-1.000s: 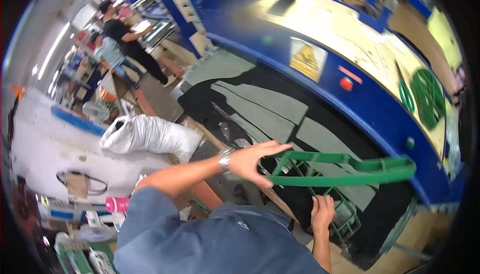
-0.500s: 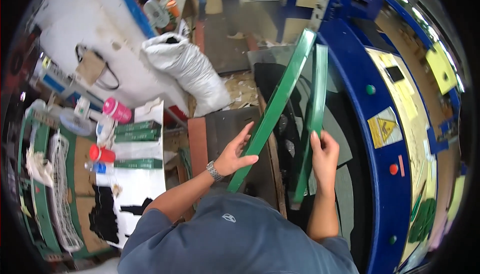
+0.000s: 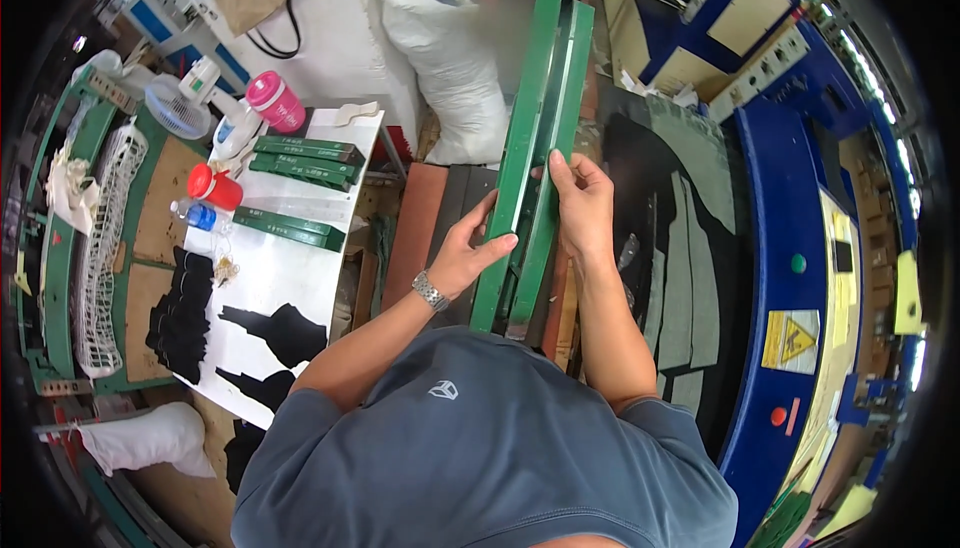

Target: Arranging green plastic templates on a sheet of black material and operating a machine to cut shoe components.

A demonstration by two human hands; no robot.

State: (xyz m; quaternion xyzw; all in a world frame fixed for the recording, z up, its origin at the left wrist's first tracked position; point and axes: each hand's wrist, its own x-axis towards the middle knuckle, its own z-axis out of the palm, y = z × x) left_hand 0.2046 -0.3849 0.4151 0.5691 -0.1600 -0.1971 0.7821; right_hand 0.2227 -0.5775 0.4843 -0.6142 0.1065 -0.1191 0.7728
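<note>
Two long, narrow green metal bars (image 3: 521, 128) stand side by side in front of my body, tilted with their far ends raised. My left hand (image 3: 466, 256) grips the left bar low on its outer side, thumb across its face. With my right hand (image 3: 583, 203) I pinch the right bar (image 3: 570, 83) partway along, thumb on top. A thin gap runs between the bars. Their near ends come close to my shirt.
To the left, a white table (image 3: 345, 133) bears more green bars (image 3: 305, 163), a pink tumbler (image 3: 275, 100), a red container (image 3: 215, 188) and black fabric pieces (image 3: 285, 333). A white sack (image 3: 445, 58) stands ahead. At right, grey cut fabric (image 3: 690, 268) lies by a blue machine (image 3: 755, 368).
My body and view have turned right-to-left toward the white table. The two bars have come closer together and more parallel, with my right hand nearer my left.
</note>
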